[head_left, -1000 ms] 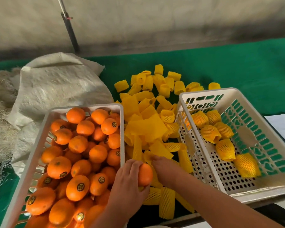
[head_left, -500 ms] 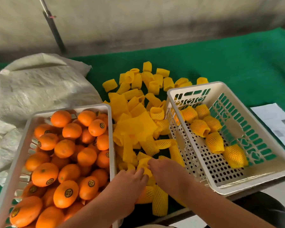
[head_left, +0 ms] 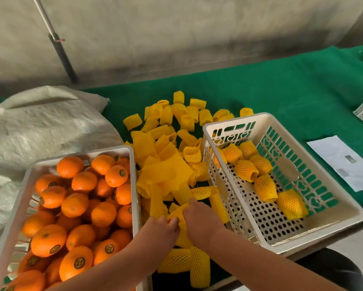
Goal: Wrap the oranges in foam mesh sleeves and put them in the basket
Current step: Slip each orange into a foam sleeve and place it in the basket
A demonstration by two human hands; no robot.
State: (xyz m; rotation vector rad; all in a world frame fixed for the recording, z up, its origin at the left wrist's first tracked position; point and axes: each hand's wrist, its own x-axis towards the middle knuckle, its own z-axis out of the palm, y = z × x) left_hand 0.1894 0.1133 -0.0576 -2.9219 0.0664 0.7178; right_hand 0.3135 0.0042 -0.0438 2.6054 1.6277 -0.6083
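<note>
Hands meet over the pile of yellow foam sleeves [head_left: 166, 164] on the green cloth [head_left: 281, 91]. The left hand [head_left: 157, 232] and right hand [head_left: 201, 219] both pinch one foam mesh sleeve [head_left: 177, 214] between them. Bare oranges [head_left: 75, 204] fill the left basket [head_left: 21, 206]. Six wrapped oranges [head_left: 265, 186] lie in the right basket [head_left: 333, 190].
</note>
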